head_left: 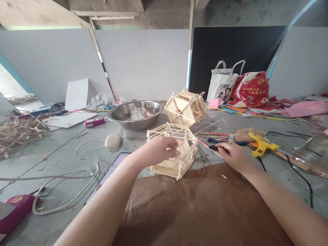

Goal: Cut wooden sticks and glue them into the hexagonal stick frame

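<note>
My left hand (164, 150) reaches over a six-sided frame (188, 160) built of thin wooden sticks. Its fingers are pinched together inside the frame's open top; what they hold is too small to make out. To the right, my right hand (233, 155) has its fingers closed on the dark blue and black handles of a pliers-like tool (213, 140), whose head I cannot see clearly. Behind the frame stands a second wooden-stick structure (186, 107), tilted, with closely laid sticks filling its sides. A brown sheet (200, 208) lies in front of me.
A steel basin (115, 119) holding clear plastic packets stands behind. On the right lie a yellow glue gun (262, 145) with a black cord and a clear jar (312, 153). A phone (112, 171), white cable (56, 212) and loose sticks (20, 133) are on the left.
</note>
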A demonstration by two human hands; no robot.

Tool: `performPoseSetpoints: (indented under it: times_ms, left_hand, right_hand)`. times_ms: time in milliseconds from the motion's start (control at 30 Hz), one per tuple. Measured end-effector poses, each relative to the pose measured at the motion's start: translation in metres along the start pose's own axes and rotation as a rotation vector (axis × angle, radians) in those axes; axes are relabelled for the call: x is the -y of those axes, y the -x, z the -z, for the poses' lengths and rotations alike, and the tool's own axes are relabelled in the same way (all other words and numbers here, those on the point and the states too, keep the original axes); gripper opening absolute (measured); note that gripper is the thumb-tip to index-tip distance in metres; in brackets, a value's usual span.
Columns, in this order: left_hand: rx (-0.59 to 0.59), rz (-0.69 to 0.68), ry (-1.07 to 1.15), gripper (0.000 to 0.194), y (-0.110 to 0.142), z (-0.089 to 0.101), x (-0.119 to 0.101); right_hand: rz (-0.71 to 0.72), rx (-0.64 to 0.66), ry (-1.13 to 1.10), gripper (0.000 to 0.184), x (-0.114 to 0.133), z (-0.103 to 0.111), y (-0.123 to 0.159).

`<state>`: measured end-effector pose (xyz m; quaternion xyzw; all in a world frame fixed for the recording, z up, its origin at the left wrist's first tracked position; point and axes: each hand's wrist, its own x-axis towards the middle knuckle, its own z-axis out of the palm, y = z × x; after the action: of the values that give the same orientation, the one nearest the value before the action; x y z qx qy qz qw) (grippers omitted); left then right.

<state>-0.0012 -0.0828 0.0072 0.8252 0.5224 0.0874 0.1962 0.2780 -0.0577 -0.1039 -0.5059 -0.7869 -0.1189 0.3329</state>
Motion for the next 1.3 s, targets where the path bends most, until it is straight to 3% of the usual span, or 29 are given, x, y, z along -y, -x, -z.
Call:
performPoseSetpoints:
  times_ms: [1300]
  left_hand:
    - [0.004, 0.001, 0.001, 0.032, 0.0011, 0.0015, -0.0013]
  right_hand:
    - [0.022, -0.012, 0.032, 0.025, 0.0018, 0.0011, 0.0000]
